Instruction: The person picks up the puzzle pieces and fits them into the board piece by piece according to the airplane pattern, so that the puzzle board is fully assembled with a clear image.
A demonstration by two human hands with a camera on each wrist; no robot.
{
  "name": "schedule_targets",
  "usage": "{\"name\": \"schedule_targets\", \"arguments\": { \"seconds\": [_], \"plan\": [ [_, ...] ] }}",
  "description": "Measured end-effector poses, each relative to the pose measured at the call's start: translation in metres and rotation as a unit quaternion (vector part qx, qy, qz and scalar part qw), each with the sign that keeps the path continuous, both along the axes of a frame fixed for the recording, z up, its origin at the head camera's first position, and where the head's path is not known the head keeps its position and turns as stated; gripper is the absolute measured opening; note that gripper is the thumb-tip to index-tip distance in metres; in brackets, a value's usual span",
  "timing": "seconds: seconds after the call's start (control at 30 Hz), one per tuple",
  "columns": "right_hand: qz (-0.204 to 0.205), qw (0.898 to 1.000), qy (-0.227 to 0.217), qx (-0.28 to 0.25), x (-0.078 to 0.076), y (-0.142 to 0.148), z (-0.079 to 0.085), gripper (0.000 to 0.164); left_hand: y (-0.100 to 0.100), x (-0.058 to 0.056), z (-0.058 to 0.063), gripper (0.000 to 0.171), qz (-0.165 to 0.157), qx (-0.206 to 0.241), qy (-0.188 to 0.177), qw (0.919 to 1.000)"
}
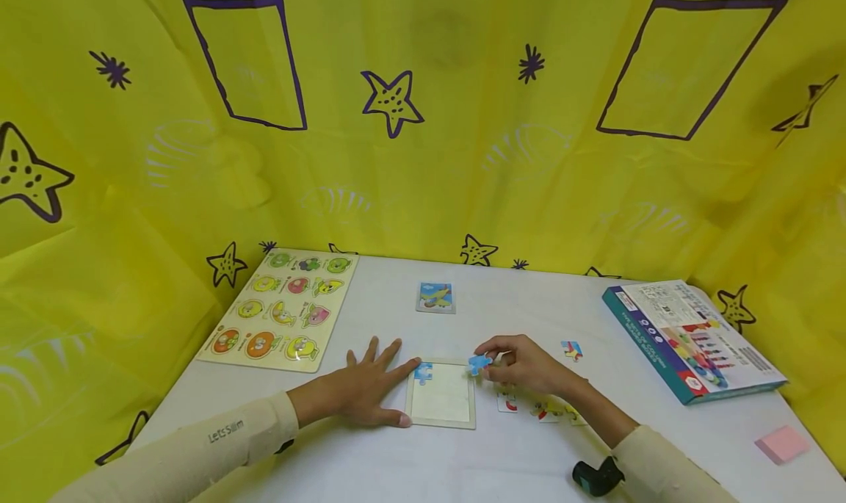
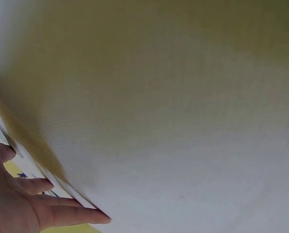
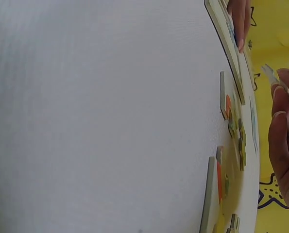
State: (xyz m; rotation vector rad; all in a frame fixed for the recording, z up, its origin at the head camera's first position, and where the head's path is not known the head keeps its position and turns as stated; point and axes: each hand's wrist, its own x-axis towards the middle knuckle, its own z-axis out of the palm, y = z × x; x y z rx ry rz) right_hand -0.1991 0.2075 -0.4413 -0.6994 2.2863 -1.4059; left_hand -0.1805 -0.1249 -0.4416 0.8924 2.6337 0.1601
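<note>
In the head view a square puzzle tray [image 1: 441, 424] lies on the white table. One blue puzzle piece [image 1: 423, 373] sits in its upper left corner. The left hand [image 1: 366, 385] spreads its fingers along the tray's left side, index fingertip at the top corner and thumb at the lower one. Just off the tray's upper right, the right hand [image 1: 522, 363] pinches another blue puzzle piece [image 1: 479, 364]. That piece shows edge-on between thumb and fingers in the right wrist view [image 3: 275, 80]. Several loose picture pieces [image 1: 545, 412] lie below the right hand, and a lone piece [image 1: 571, 351] beyond it.
A small airplane picture card [image 1: 435, 297] lies behind the tray. At the left back is a fruit puzzle board [image 1: 277, 308]. A boxed set [image 1: 694, 341] and a pink block [image 1: 782, 444] occupy the right side. A yellow curtain [image 1: 436, 172] hangs behind the table.
</note>
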Motion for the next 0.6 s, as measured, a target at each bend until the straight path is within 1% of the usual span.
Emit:
{"name": "schedule_targets", "arguments": {
  "seconds": [0.17, 0.4, 0.6],
  "plan": [
    [0.002, 1.000, 0.001, -0.003, 0.000, -0.006, 0.000, 0.032, 0.000, -0.001, -0.002, 0.096, -0.001, 0.000, 0.003, 1.0000],
    [-0.009, 1.000, 0.026, 0.008, -0.001, -0.015, -0.004, 0.029, 0.000, -0.001, -0.003, 0.095, -0.003, 0.001, 0.011, 0.9999],
    [-0.020, 0.999, 0.017, 0.020, -0.002, -0.025, -0.002, 0.031, 0.000, 0.000, -0.002, 0.096, 0.002, -0.006, 0.006, 1.0000]
  ]
}}
